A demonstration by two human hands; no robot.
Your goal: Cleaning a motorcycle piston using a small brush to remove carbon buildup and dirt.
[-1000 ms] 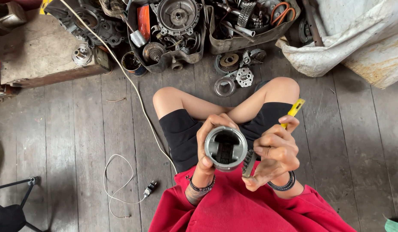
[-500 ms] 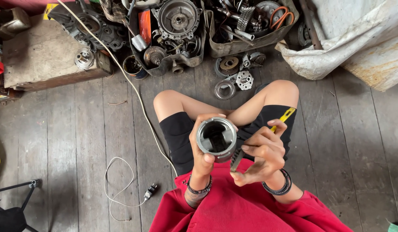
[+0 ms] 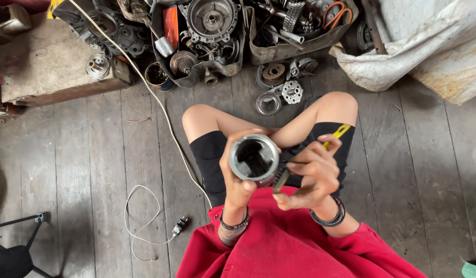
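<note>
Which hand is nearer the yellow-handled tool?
Right. The right hand grips the yellow-handled tool; the left hand holds the metal piston beside it.

Soft, even daylight, faint shadows, sharp focus throughout.

Single head view, facing steeply down, hands [image 3: 279,175] near, plank floor [image 3: 83,170] probably farther below
</note>
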